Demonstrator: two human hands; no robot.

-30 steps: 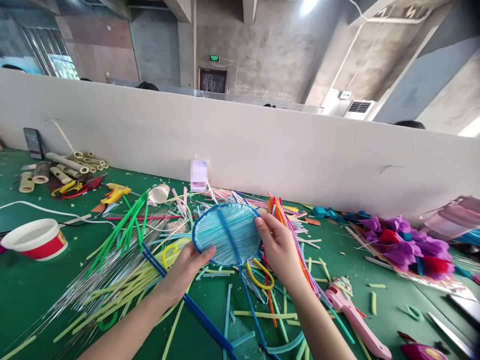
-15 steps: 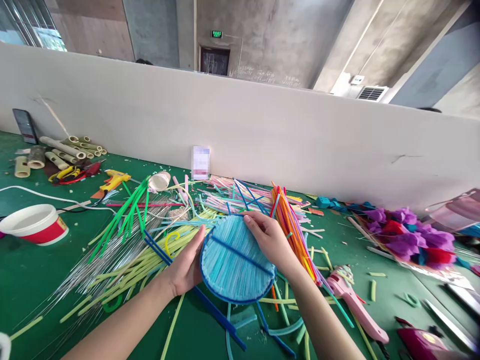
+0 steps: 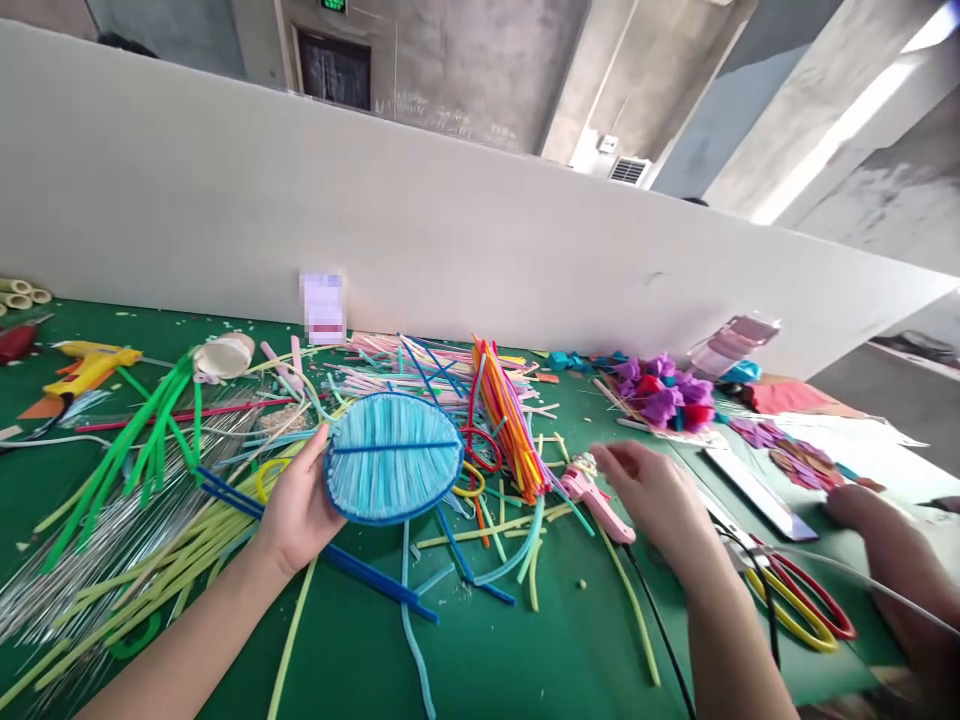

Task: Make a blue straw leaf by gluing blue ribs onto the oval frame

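My left hand [image 3: 296, 505] grips the left edge of a blue oval panel [image 3: 397, 485]. Light-blue pipe cleaners lie side by side across it, with a dark-blue rim and one dark-blue strip over the middle. My right hand [image 3: 660, 500] is off the panel, fingers loosely bent, nothing visible in them. Just left of its fingertips lies a pink hot glue gun [image 3: 600, 510], its cord running toward the front edge; whether they touch is unclear. Blue pipe cleaners [image 3: 375, 580] lie below the panel. An orange and purple pipe cleaner bundle [image 3: 514, 420] is behind the glue gun.
Yellow-green pipe cleaners [image 3: 187, 550], thin metal wires [image 3: 30, 590] and a yellow glue gun [image 3: 86, 368] are at left. A phone [image 3: 322, 305] leans on the white partition [image 3: 480, 220]. Purple and red flowers [image 3: 664, 390], scissors [image 3: 802, 600] and another person's hand [image 3: 862, 520] are at right.
My right hand has let go of the panel and moved right, toward the pink glue gun. My left hand still holds the panel, now turned slightly. The view has swung right.
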